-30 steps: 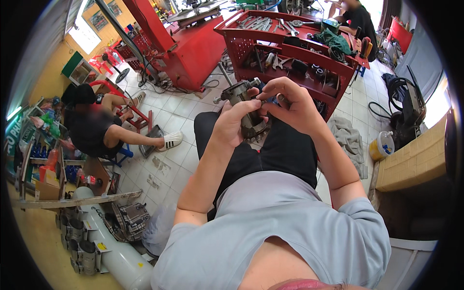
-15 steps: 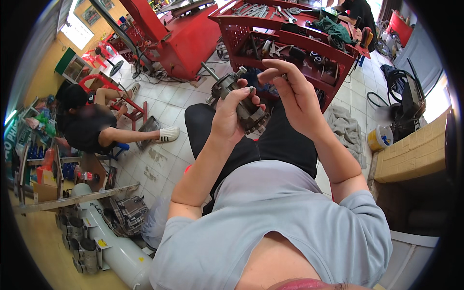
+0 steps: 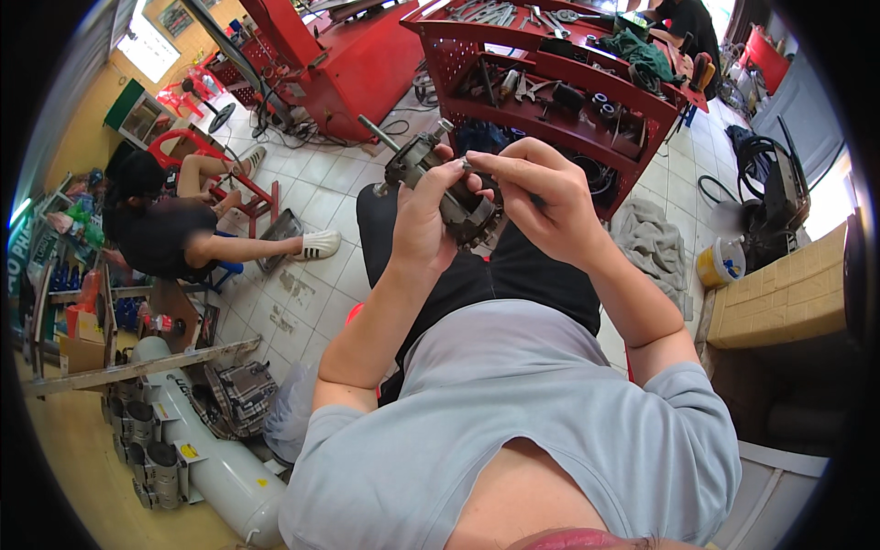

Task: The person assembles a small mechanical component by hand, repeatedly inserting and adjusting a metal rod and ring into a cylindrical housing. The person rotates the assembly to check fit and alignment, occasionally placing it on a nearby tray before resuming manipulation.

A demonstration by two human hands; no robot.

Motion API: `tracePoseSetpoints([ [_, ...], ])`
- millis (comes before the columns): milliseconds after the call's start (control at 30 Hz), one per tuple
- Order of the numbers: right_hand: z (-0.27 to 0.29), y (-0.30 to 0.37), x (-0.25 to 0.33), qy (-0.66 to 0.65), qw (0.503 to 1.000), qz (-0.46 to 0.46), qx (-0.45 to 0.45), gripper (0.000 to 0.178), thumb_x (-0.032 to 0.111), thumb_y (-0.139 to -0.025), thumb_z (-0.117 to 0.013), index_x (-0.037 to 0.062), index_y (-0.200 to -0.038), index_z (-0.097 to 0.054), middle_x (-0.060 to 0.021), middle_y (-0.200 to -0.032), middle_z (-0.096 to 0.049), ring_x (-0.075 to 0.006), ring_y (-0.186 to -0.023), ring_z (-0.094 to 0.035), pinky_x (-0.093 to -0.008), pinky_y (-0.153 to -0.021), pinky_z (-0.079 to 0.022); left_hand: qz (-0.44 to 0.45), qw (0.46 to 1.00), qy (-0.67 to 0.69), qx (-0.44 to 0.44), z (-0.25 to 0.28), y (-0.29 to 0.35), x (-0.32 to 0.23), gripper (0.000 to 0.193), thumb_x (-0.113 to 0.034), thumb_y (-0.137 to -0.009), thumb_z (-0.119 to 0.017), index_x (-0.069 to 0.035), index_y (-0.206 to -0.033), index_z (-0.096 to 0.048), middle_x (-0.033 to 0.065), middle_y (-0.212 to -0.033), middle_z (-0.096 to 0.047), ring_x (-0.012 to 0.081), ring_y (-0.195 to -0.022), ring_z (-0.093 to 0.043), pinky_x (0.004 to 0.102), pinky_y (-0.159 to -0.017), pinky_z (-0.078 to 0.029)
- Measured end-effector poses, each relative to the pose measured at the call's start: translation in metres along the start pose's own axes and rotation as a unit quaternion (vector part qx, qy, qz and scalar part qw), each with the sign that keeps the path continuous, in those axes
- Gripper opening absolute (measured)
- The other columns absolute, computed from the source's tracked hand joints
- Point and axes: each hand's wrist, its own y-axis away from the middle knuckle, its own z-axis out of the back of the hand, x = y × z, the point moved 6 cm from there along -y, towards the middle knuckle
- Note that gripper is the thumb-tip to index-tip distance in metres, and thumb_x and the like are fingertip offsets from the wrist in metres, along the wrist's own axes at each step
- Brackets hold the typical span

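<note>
My left hand (image 3: 423,220) is wrapped round a greasy metal machine part (image 3: 466,216), a cylinder with a long thin shaft pointing to the far left and a short fitting on top. It is held tilted above my lap. My right hand (image 3: 543,188) is closed in a pinch, its thumb and forefinger tips meeting at the part's upper side, beside my left thumb. A tiny shiny bit shows at those fingertips, too small to name. My left palm hides much of the part's near side.
Ahead stands a red tool cart (image 3: 550,78) with wrenches and a green cloth (image 3: 640,57). To the left a person (image 3: 151,225) sits low, one leg stretched out. A white tank (image 3: 206,449) lies at lower left; a grey cloth (image 3: 649,243) and a bucket (image 3: 721,263) are at right.
My right hand, open and raised beside the part before, has come left and down, its fingers now pinched at the part. My left hand still holds the part, shifted slightly left.
</note>
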Motion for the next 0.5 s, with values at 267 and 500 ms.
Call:
tracePoseSetpoints([
  [267,-0.0018,0.0034,-0.0003,0.007,1.0,0.015,-0.013,0.023,-0.005,-0.073,-0.065,0.0034,-0.094,-0.058,-0.0058,-0.087,-0.061,-0.0191,-0.071,-0.059,-0.0278,-0.063,-0.049,-0.033,0.999,0.003,-0.011,-0.0056,0.0051,-0.0088,0.019,-0.008,-0.087,-0.059,-0.009,-0.103,-0.049,0.0077,-0.083,-0.057,0.0146,-0.079,-0.06,0.0335,-0.071,-0.055],
  [500,-0.0032,0.0006,0.0032,0.011,1.0,0.018,-0.007,0.023,-0.005,-0.074,-0.066,0.0037,-0.094,-0.059,-0.0069,-0.087,-0.061,-0.0196,-0.074,-0.062,-0.0293,-0.063,-0.05,-0.038,0.999,0.01,-0.012,-0.0046,0.005,-0.01,0.02,-0.009,-0.087,-0.059,-0.008,-0.104,-0.048,0.0072,-0.083,-0.057,0.0153,-0.077,-0.06,0.033,-0.071,-0.054],
])
